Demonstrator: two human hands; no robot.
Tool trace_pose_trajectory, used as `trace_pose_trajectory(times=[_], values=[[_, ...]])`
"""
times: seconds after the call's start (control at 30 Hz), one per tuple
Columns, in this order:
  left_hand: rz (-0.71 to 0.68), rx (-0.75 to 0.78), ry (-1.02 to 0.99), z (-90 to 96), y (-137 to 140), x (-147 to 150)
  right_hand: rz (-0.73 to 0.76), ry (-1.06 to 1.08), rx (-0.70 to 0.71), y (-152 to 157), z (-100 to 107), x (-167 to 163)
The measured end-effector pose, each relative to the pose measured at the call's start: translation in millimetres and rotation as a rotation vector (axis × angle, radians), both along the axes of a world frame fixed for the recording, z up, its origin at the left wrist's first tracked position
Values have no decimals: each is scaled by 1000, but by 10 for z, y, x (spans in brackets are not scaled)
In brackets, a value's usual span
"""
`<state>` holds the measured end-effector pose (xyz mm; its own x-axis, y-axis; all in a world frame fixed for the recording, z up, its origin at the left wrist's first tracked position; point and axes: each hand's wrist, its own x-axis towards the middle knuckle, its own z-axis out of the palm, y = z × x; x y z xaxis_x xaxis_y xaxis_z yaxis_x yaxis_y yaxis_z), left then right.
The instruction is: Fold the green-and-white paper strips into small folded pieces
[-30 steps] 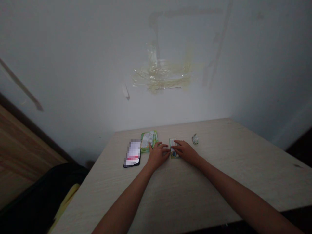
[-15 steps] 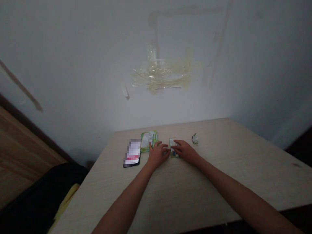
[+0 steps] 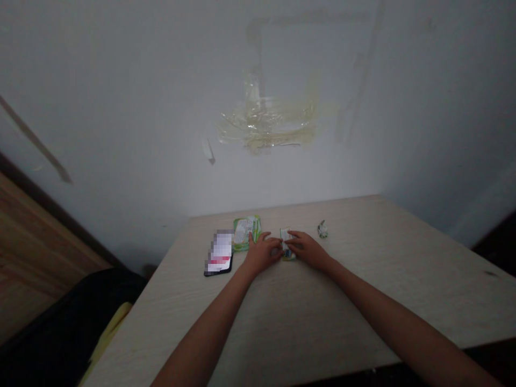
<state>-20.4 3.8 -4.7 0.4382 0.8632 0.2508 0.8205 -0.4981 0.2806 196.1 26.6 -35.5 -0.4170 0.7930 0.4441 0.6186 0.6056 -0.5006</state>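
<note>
A narrow green-and-white printed packet (image 3: 286,235), which looks folded, lies flat on the table between my two hands. My left hand (image 3: 263,255) rests at its left edge, fingers spread and fingertips touching that side. From the right, my right hand (image 3: 309,251) lays its outstretched fingers on the packet's face. Part of the packet is covered by these fingers. Just beyond my left hand is a larger flat green-and-white packet (image 3: 242,232), its near right corner partly hidden by the thumb and fingers.
A phone (image 3: 220,252) with a blurred screen lies left of the green packet. Right of my hands sits a small crumpled wrapper (image 3: 322,229). The pale wooden table (image 3: 346,215) meets a wall (image 3: 161,134) bearing old clear tape (image 3: 268,123). Dark and yellow cloth (image 3: 108,333) lies beyond the left edge.
My left fingers have drawn in slightly and shifted a little right against the packet's edge. My right fingers have moved only slightly on the packet.
</note>
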Motion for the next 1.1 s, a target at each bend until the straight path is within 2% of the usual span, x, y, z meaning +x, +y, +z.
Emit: trace_pose_trajectory(times=[0.17,0.63,0.93,1.1], values=[[14,-12,-15,6,1,0,-39,141,-26,22,21,55],[12,-21,23,19,11,-3,4,199,-80,-2,16,101],[27,6,19,3,14,16,-9,104,-54,-137,18,188],[34,9,22,18,11,24,88,67,-14,-198,69,228]])
